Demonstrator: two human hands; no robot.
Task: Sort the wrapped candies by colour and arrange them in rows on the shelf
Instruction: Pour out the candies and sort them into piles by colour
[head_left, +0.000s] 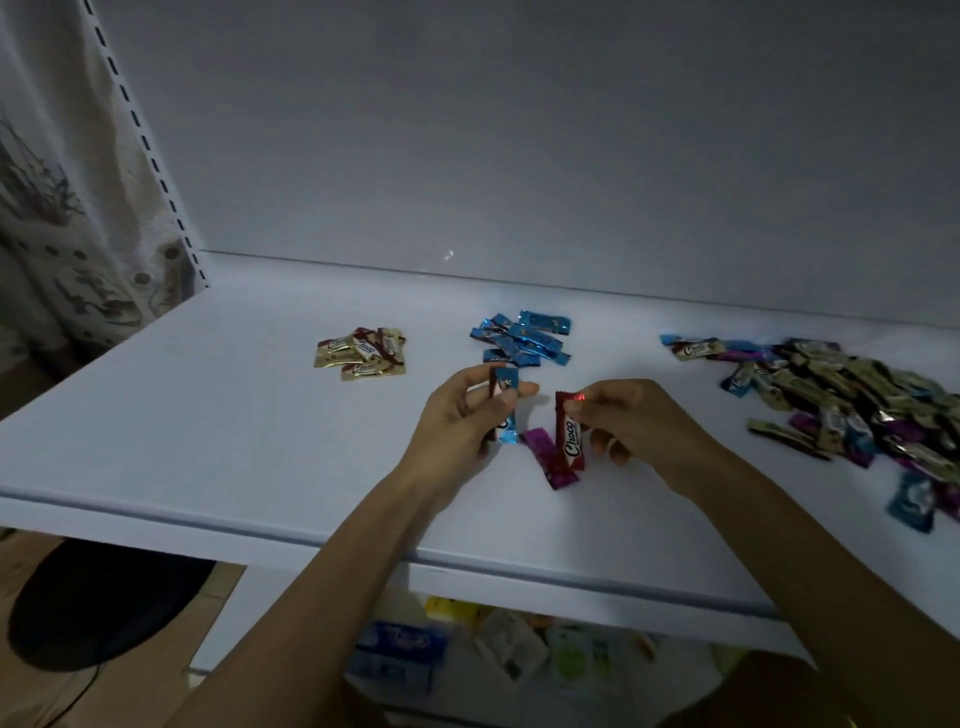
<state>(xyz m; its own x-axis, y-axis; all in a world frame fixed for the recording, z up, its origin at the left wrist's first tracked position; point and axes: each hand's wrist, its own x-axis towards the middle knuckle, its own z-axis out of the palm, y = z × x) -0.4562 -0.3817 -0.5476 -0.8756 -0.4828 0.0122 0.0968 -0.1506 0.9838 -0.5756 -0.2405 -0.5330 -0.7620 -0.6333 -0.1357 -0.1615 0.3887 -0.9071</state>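
My left hand (467, 415) pinches a blue candy (506, 385), long axis toward twelve o'clock. The blue pile (524, 338) lies just beyond at twelve, nearest that hand. My right hand (631, 421) pinches a red candy (569, 436) upright above the shelf (208, 415).

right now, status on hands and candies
Left hand grips blue candy. Right hand pinches red candy; purple candy lies on shelf. Gold pile, blue pile sorted; mixed heap waits right. Nothing in the way.
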